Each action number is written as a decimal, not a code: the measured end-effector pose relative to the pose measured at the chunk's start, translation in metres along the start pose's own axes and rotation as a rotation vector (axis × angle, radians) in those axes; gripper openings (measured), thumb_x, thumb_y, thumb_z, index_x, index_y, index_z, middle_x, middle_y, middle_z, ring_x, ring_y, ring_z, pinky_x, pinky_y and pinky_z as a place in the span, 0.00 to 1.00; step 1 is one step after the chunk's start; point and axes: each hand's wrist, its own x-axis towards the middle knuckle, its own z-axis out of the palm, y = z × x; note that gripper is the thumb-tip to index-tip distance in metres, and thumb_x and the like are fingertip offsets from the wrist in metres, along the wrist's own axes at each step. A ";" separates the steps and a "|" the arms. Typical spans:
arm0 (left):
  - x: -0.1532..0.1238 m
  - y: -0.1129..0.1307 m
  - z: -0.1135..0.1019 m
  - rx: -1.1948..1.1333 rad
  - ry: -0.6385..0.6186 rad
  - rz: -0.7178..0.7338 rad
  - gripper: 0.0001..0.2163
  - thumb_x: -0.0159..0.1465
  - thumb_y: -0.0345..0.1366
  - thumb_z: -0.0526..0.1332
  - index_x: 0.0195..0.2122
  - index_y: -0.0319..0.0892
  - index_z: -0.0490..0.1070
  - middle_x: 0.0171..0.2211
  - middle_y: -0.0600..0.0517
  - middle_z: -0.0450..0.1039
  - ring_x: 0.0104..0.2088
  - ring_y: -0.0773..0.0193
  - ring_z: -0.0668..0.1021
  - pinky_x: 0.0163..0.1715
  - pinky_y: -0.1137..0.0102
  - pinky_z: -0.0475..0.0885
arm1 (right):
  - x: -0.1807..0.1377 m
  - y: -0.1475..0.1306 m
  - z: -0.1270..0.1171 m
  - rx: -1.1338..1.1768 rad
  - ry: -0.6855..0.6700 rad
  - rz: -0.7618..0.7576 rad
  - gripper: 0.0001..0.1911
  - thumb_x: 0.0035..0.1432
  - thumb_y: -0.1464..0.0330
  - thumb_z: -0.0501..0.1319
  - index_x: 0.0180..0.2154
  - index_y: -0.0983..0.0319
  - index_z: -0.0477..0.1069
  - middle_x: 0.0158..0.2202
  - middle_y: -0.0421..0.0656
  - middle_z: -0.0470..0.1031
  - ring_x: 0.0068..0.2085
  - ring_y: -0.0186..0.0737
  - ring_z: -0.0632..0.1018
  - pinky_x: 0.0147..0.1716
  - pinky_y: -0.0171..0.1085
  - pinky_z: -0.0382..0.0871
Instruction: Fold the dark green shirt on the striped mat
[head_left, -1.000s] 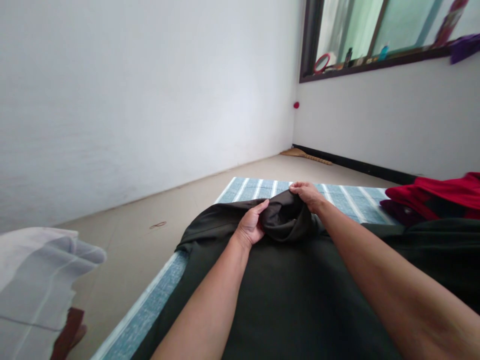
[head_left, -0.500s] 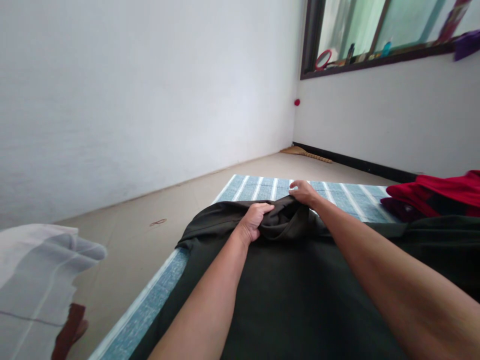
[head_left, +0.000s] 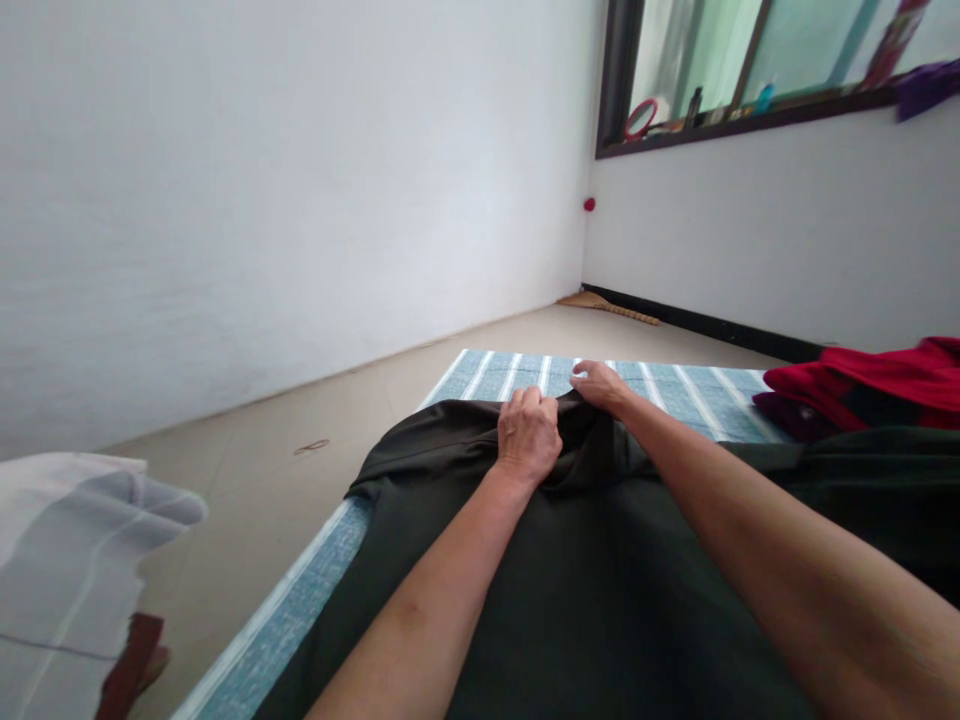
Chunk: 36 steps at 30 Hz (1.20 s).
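Observation:
A dark garment [head_left: 600, 590], blackish green, lies spread over a blue-and-white striped sheet [head_left: 480, 372]. Its kind is hard to make out; the far edge is bunched up like a collar or neckline. My left hand [head_left: 529, 432] is closed on that bunched edge, back of the hand upward, fingertips hidden in the cloth. Just to its right, my right hand [head_left: 598, 386] pinches the same edge between thumb and fingers. A fold of the cloth runs between the two hands.
Folded red clothes [head_left: 877, 385] lie at the right. Pale sheer fabric [head_left: 75, 560] hangs at the lower left over something reddish brown [head_left: 131, 665]. A thin loop [head_left: 312, 447] and a straw-coloured fan-like item [head_left: 600, 302] lie on the floor. Walls stand beyond, with a window ledge [head_left: 720, 135].
My left hand has turned over and shifted right and slightly up along the bunched edge, closer to the right hand. My right hand keeps its pinch. The view has moved slightly.

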 end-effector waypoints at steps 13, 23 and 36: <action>0.013 -0.010 0.002 -0.027 -0.040 -0.211 0.11 0.64 0.31 0.51 0.36 0.39 0.74 0.36 0.45 0.74 0.41 0.55 0.75 0.39 0.66 0.69 | -0.053 -0.005 -0.016 -0.075 -0.094 -0.379 0.20 0.51 0.66 0.63 0.48 0.59 0.71 0.41 0.42 0.77 0.41 0.41 0.76 0.37 0.32 0.65; 0.019 -0.010 -0.006 -0.070 -0.136 -0.081 0.13 0.59 0.28 0.55 0.44 0.42 0.71 0.41 0.45 0.75 0.45 0.53 0.74 0.43 0.64 0.68 | -0.041 -0.013 -0.002 -0.287 -0.092 -0.345 0.12 0.51 0.74 0.56 0.36 0.59 0.76 0.35 0.44 0.78 0.38 0.43 0.76 0.33 0.34 0.62; 0.063 -0.018 0.009 -0.070 -0.247 0.035 0.16 0.56 0.23 0.54 0.43 0.40 0.72 0.40 0.42 0.75 0.43 0.52 0.76 0.41 0.64 0.69 | -0.086 0.029 -0.052 -0.378 -0.132 -0.468 0.18 0.58 0.57 0.59 0.46 0.59 0.72 0.38 0.47 0.76 0.42 0.45 0.75 0.43 0.39 0.61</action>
